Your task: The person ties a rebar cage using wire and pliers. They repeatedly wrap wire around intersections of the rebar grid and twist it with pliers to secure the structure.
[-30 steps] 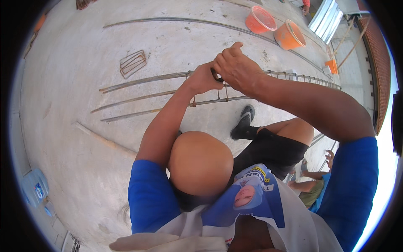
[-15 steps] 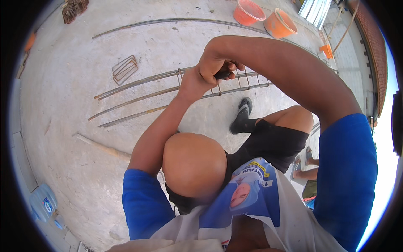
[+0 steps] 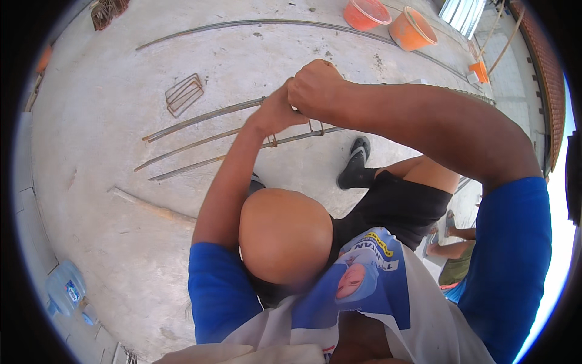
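A rebar cage [image 3: 203,119] of long steel bars with thin square stirrups [image 3: 271,142] lies across the floor ahead of me. Over its upper bar, my left hand [image 3: 277,115] is closed, its fingertips mostly hidden. Against it, my right hand [image 3: 316,90] makes a fist with the knuckles up. What either hand grips does not show. The right forearm covers the cage's right part. My bare knee [image 3: 286,235] is below the hands, and a sandalled foot [image 3: 356,159] rests beside the cage.
Several loose rectangular stirrups [image 3: 184,95] lie beyond the cage. A long bar [image 3: 254,23] stretches behind, near two orange tubs [image 3: 412,29]. A wooden-handled tool [image 3: 148,205] lies at left, a water bottle [image 3: 65,288] at lower left. Another person's legs [image 3: 451,250] show at right.
My right hand has turned over from a bent wrist with fingers showing to a fist with knuckles up. The left hand stays close to it. The whole view has shifted slightly.
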Demonstrator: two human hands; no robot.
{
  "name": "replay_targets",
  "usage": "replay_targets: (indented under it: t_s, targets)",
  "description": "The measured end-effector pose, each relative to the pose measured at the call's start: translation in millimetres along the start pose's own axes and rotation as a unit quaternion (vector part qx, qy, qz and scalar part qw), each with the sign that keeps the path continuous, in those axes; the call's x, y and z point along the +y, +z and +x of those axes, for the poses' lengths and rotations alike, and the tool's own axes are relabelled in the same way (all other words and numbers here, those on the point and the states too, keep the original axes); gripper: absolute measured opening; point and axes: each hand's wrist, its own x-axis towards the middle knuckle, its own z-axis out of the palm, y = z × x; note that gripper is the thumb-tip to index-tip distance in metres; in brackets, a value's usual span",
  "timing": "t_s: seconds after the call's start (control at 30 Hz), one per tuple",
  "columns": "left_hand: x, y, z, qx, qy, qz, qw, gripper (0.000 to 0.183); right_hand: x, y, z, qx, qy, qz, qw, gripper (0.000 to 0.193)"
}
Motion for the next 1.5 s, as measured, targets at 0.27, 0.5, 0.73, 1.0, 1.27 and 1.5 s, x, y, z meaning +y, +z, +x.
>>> replay_targets:
  t_s: [0.27, 0.5, 0.73, 1.0, 1.27, 1.5]
  targets:
    - [30, 5, -22, 0.031, -0.082, -0.033, 0.996, 0.040, 25, -42, 36, -0.335, 0.002, 0.145, 0.931, 0.027]
    - [13, 14, -6, 0.041, -0.059, 0.003, 0.997, 0.056, 30, -12, 8, -0.153, -0.032, 0.193, 0.969, 0.019]
    - [-21, 28, 3, 0.102, 0.073, -0.045, 0.991, 0.066, 5, 2, -12, -0.021, 0.028, 0.115, 0.993, 0.023]
    - [19, 26, -10, -0.007, -0.088, 0.088, 0.992, 0.063, 50, 11, -4, -0.313, 0.077, 0.453, 0.831, 0.050]
    - [9, 15, -1, -0.029, -0.081, 0.050, 0.995, 0.066, 18, 49, -4, -0.167, 0.071, 0.173, 0.968, 0.023]
    - [-38, -53, -139, 0.327, -0.144, 0.014, 0.934, 0.040, 46, 84, -40, -0.319, 0.083, 0.586, 0.740, 0.044]
